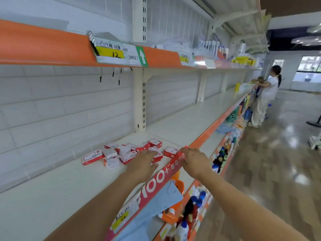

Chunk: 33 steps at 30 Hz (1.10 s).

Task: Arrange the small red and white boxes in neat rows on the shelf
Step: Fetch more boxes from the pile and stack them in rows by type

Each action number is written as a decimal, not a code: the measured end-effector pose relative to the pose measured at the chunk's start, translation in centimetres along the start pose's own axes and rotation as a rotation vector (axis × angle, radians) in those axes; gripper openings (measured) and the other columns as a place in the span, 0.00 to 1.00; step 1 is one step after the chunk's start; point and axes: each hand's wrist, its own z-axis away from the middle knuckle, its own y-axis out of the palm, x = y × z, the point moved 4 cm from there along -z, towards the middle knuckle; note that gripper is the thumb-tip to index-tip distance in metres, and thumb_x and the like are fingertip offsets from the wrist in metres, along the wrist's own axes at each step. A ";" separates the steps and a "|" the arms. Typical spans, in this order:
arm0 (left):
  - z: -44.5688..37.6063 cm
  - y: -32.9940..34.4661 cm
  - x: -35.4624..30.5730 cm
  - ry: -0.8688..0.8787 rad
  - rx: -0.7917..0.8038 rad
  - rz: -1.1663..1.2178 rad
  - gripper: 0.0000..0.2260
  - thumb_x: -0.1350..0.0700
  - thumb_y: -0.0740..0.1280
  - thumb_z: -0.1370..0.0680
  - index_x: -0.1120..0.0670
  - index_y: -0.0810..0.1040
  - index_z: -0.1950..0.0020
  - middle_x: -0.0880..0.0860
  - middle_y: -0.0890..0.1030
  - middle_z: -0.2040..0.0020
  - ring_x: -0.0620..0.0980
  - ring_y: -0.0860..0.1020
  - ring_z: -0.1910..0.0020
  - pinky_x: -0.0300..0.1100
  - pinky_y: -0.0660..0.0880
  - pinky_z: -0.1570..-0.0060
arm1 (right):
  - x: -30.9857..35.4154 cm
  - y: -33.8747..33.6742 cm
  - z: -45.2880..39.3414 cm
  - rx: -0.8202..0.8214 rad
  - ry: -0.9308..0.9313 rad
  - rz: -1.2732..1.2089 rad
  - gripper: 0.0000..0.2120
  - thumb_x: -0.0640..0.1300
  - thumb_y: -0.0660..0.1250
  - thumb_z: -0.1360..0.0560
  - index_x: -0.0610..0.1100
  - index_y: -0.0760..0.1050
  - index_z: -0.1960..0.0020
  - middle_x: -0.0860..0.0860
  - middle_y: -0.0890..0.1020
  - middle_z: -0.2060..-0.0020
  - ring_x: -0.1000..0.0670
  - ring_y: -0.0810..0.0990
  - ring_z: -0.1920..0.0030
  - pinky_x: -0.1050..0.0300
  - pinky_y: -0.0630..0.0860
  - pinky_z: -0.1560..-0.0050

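Observation:
Several small red and white boxes lie in a loose, jumbled heap on the white shelf, some flat and some tipped. One box sits apart at the heap's right. My left hand reaches over the front of the heap with fingers spread, touching the nearest boxes; what lies under the palm is hidden. My right hand rests at the shelf's front edge, its fingers curled over the red strip there.
An orange-edged upper shelf with price tags hangs overhead. Lower shelves hold bottles and blue cloths. A person stands far down the aisle on the right, over a glossy floor.

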 end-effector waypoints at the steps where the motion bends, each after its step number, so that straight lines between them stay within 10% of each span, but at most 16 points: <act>1: -0.9 0.2 -0.3 -0.008 -0.009 -0.005 0.21 0.48 0.59 0.19 0.46 0.62 0.26 0.52 0.63 0.26 0.52 0.62 0.28 0.48 0.65 0.32 | -0.5 0.0 -0.9 -0.005 -0.016 -0.015 0.20 0.49 0.57 0.21 0.48 0.65 0.29 0.47 0.75 0.37 0.44 0.72 0.37 0.51 0.69 0.41; 13: -7.8 3.5 -0.7 -0.090 0.018 -0.171 0.19 0.42 0.55 0.20 0.46 0.69 0.31 0.52 0.62 0.27 0.53 0.61 0.28 0.51 0.67 0.36 | -1.2 4.4 -9.1 0.128 -0.058 -0.044 0.21 0.56 0.57 0.21 0.48 0.67 0.33 0.47 0.77 0.39 0.45 0.74 0.39 0.51 0.70 0.44; 23: -7.4 2.3 0.9 -0.186 -0.003 -0.107 0.25 0.62 0.66 0.26 0.50 0.65 0.31 0.50 0.68 0.33 0.50 0.67 0.35 0.43 0.70 0.48 | 0.7 4.7 -12.0 0.210 -0.215 -0.141 0.12 0.52 0.61 0.25 0.44 0.74 0.51 0.48 0.79 0.51 0.48 0.76 0.54 0.57 0.68 0.60; 33: -6.4 2.1 1.0 -0.513 -0.087 -0.228 0.22 0.47 0.63 0.22 0.50 0.65 0.29 0.55 0.69 0.35 0.53 0.69 0.36 0.47 0.72 0.42 | 1.2 5.9 -11.2 0.244 -0.431 -0.181 0.22 0.47 0.64 0.24 0.49 0.66 0.31 0.47 0.76 0.41 0.45 0.75 0.42 0.50 0.73 0.46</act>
